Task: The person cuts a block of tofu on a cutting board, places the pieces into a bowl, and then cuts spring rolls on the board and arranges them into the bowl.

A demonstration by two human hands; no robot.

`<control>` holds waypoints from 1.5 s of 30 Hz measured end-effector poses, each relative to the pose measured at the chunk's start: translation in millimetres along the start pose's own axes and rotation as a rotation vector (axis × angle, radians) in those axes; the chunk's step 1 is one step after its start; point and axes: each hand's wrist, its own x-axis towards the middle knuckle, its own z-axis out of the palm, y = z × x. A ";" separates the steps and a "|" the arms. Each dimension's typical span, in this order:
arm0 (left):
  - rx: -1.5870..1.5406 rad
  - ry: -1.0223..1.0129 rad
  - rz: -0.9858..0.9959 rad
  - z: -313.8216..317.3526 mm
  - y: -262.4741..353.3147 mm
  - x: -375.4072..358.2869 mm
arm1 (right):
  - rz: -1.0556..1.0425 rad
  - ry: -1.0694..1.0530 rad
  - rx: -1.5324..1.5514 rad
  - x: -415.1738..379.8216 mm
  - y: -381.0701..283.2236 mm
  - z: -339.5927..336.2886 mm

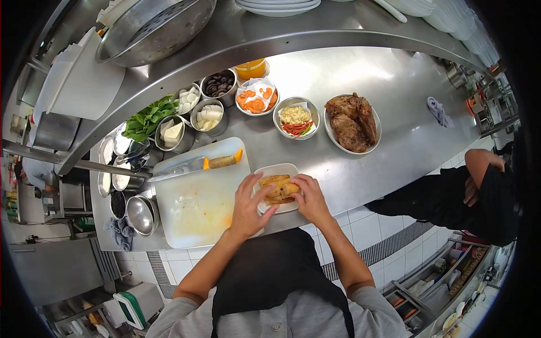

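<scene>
A small white square dish near the counter's front edge holds several golden-brown fried rolls, stacked crosswise. My left hand curves over the dish's left side, its thumb and fingers against the rolls. From the right, my right hand grips the end of an upper roll between thumb and fingers. Part of the stack is hidden by the fingers. Just left of the dish lies a white cutting board, stained yellow, with a knife across its far end.
Behind the dish stand a bowl of minced garlic and red chili and a plate of browned meat. Metal tubs of ingredients line the back left. An overhead steel shelf spans the counter. A person with folded arms stands at right.
</scene>
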 end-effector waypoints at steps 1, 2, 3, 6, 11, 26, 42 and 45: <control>-0.021 0.025 -0.031 1.7 -6.3 -4.8 | -0.031 -0.011 -0.076 1.0 -0.2 3.1; -0.044 0.027 -0.067 3.2 -9.9 -9.4 | -0.007 0.000 -0.106 0.2 -3.4 4.8; -0.067 0.030 -0.103 4.0 -13.3 -13.6 | 0.014 0.011 -0.136 0.5 -7.5 6.4; -0.099 0.004 -0.186 6.8 -20.5 -20.0 | -0.008 0.129 -0.106 -4.3 -9.7 6.3; -0.118 0.002 -0.210 15.3 -26.6 -28.1 | 0.323 0.228 0.014 -37.6 -9.7 13.8; -0.386 -0.192 -0.149 -15.4 -92.3 -139.6 | 0.758 0.448 0.310 -100.2 -8.3 106.2; -0.272 -0.560 0.271 19.4 28.8 -114.8 | 1.413 1.771 0.481 -622.7 -72.0 163.2; -0.328 -0.663 0.285 24.1 72.8 -138.4 | 1.309 2.198 0.540 -735.2 -98.2 130.4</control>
